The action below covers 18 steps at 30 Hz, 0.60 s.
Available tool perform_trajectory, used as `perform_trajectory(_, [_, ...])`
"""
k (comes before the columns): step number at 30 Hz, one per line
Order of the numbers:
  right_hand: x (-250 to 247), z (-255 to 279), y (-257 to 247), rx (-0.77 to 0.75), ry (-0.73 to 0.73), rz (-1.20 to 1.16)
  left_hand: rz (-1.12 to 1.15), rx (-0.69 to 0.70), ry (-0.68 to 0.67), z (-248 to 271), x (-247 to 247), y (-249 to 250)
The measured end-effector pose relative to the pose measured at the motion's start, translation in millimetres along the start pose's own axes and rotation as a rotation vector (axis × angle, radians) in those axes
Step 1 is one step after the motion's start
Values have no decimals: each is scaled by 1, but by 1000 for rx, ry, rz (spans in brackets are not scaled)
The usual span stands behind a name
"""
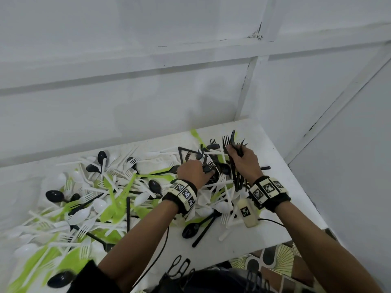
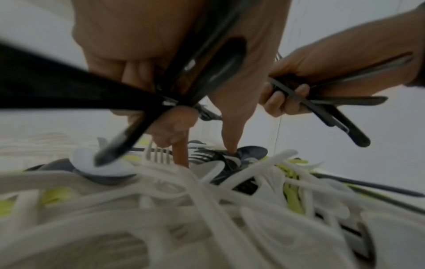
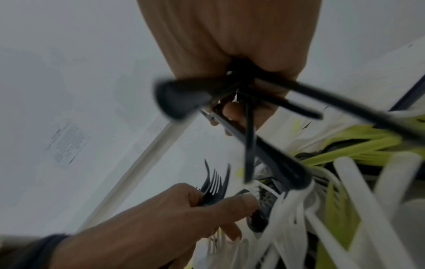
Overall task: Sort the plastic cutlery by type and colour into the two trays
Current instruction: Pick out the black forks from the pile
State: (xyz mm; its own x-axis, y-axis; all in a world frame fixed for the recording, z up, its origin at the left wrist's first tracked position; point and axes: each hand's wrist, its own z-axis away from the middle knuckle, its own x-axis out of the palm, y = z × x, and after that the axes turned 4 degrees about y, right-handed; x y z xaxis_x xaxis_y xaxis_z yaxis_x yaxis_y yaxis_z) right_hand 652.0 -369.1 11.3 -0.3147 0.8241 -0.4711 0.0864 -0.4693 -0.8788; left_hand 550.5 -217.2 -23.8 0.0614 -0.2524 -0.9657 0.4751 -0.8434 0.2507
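No trays show; the pile of plastic cutlery (image 1: 110, 193) covers the desk (image 1: 283, 166) from 9 to 1 o'clock. The right hand (image 1: 243, 159) clamps a bundle of black forks (image 1: 231, 142), handles blurred in the wrist view. The left hand (image 1: 193, 171) grips black pieces (image 2: 202, 60), two fingers (image 2: 232, 131) probing the pile. The wall notice (image 3: 66, 143) is unreadable.

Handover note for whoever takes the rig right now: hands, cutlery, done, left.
Right hand: grips a bundle of black plastic forks, tines up.
Left hand: holds black plastic cutlery and reaches into the pile with its fingers at a black fork.
Mixed pile of white, green and black plastic cutlery covers the white table.
Done: some black forks gathered in hand. No trays in view.
Left: nearly all the pile, unsorted.
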Motion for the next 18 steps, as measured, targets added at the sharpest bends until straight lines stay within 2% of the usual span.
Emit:
perform_trajectory(3, [1, 6, 9, 23, -37, -87, -103, -5, -24, -4, 5, 8])
perform_trajectory(6, [1, 14, 13, 11, -95, -141, -112, -12, -46, -7, 7, 12])
perform_trajectory(10, [4, 17, 18, 24, -143, -140, 20, -166, -33, -9, 1, 14])
perform_trajectory(14, [9, 14, 25, 37, -197, -199, 313, -292, 113, -7, -4, 8])
perform_trajectory(18, [15, 10, 27, 15, -278, -97, 565, -259, 306, -7, -13, -3])
